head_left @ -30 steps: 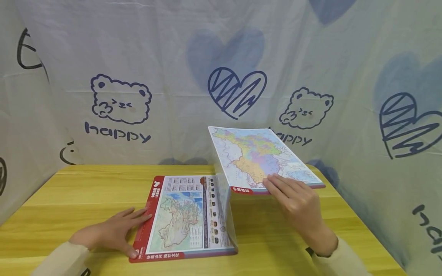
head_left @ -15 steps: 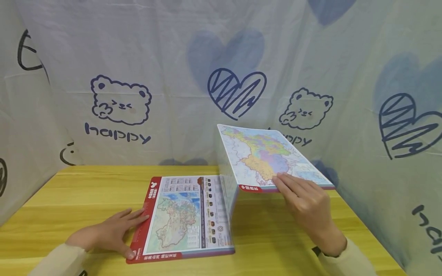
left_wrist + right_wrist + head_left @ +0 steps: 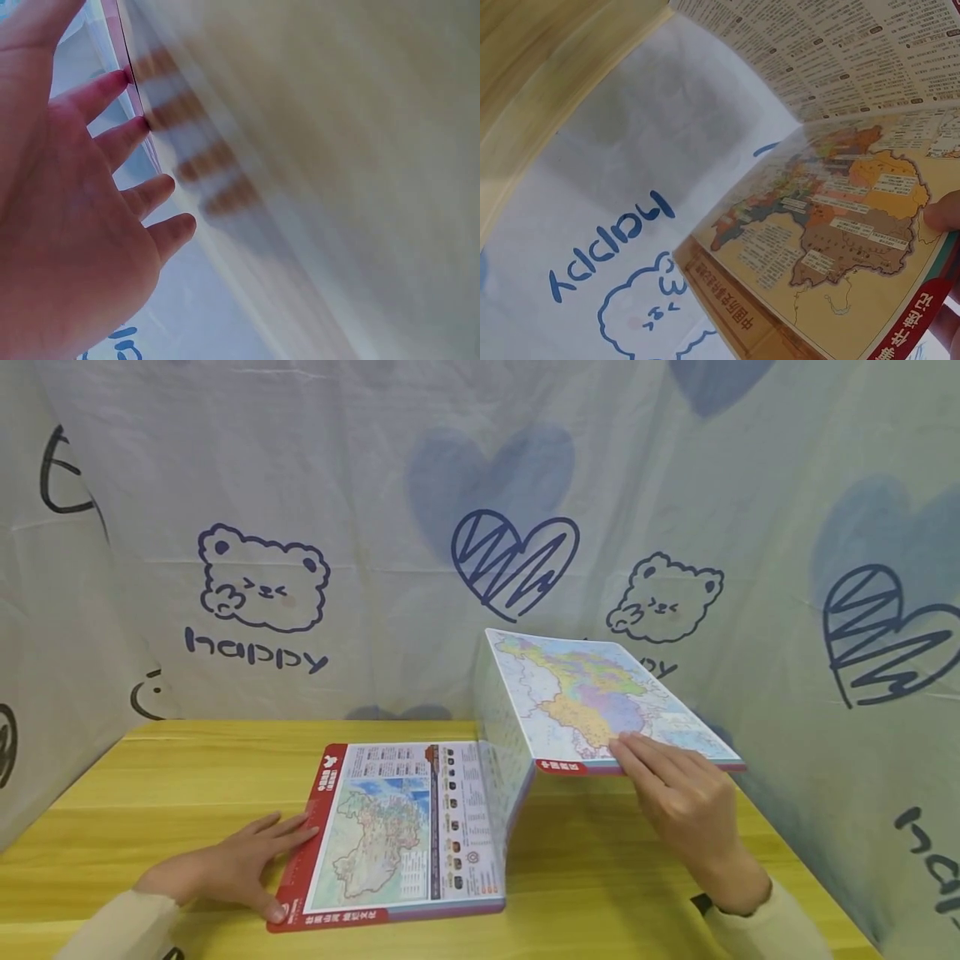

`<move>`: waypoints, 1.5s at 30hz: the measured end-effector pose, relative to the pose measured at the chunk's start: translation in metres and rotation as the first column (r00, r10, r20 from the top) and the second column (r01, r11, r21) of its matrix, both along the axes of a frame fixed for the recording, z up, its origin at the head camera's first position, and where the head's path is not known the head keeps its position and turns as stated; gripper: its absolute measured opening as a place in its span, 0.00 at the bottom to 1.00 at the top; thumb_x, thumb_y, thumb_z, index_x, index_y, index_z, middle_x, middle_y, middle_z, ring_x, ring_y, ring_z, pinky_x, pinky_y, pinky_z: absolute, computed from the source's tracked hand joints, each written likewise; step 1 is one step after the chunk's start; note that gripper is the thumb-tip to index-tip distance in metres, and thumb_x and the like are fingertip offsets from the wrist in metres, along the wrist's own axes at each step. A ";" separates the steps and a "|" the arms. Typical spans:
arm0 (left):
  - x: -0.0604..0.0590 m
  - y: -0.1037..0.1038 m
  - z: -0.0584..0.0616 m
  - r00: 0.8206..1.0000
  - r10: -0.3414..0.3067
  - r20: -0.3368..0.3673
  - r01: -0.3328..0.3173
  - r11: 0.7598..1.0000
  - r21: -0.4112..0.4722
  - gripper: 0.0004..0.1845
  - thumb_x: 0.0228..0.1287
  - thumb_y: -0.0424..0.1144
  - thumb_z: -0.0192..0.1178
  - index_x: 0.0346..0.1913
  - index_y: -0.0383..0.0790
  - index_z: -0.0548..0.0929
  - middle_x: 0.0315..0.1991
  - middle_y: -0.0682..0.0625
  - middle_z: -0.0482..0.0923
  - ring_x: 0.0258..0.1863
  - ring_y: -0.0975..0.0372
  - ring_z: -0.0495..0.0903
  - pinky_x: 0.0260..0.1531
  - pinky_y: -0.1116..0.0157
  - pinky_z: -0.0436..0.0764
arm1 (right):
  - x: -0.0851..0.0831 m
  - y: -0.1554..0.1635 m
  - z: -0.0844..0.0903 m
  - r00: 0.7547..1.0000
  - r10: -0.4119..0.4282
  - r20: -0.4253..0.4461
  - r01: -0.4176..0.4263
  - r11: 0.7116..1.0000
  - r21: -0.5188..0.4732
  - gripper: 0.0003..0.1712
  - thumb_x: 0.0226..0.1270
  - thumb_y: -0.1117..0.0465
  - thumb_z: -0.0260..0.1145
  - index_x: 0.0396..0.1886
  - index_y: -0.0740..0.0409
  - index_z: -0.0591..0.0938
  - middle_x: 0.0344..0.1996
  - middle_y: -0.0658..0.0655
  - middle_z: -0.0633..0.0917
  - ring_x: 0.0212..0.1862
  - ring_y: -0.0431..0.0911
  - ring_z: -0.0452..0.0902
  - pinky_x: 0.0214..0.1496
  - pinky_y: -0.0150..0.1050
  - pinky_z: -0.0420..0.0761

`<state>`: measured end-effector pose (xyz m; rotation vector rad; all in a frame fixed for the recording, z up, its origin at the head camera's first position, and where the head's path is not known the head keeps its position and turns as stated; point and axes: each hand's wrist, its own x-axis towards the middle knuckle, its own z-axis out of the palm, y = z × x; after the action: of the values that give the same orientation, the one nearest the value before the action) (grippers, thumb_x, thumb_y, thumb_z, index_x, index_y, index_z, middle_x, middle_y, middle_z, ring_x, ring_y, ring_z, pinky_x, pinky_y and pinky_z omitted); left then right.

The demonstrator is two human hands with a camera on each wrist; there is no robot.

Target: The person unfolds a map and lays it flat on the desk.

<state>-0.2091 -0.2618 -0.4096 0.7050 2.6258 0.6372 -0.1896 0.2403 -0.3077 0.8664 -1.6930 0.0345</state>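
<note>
Backdrop cloth (image 3: 255, 485) reads "happy" under bear.

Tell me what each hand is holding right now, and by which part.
The right hand grips the raised colourful folding map sheet by its near edge. The left hand holds nothing, pressing flat on the red left border.

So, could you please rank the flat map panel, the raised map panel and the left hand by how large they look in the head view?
1. Raised map panel and flat map panel: alike; nearness makes ranking unsure.
2. Left hand, smallest.
</note>
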 end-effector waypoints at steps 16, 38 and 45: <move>-0.001 -0.012 0.000 0.999 0.044 0.032 -0.044 0.999 -0.006 0.56 0.44 0.57 0.75 0.72 0.34 0.60 0.72 0.30 0.49 0.65 0.26 0.43 0.53 0.26 0.53 | -0.004 0.018 0.000 0.999 0.001 -0.046 -0.002 1.000 -0.012 0.16 0.75 0.66 0.53 0.41 0.68 0.87 0.36 0.64 0.87 0.30 0.60 0.84 0.21 0.51 0.79; -0.005 -0.024 -0.005 0.998 0.054 0.014 -0.055 0.998 0.009 0.57 0.41 0.57 0.76 0.72 0.33 0.61 0.72 0.29 0.49 0.64 0.25 0.44 0.51 0.25 0.53 | -0.009 0.031 0.004 0.991 0.065 -0.113 -0.067 0.998 -0.012 0.14 0.72 0.69 0.54 0.37 0.68 0.86 0.33 0.64 0.87 0.26 0.60 0.82 0.19 0.53 0.76; -0.006 -0.027 -0.005 0.998 0.059 0.032 -0.059 0.998 0.012 0.57 0.42 0.57 0.75 0.72 0.33 0.59 0.72 0.29 0.49 0.64 0.26 0.43 0.51 0.25 0.53 | -0.012 0.041 -0.001 0.993 0.070 -0.093 -0.069 0.998 0.011 0.15 0.73 0.68 0.53 0.38 0.68 0.86 0.33 0.64 0.87 0.26 0.61 0.82 0.18 0.52 0.76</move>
<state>-0.2152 -0.2888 -0.4144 0.6183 2.6237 0.6773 -0.2015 0.2811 -0.3089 0.9191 -1.5767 0.0345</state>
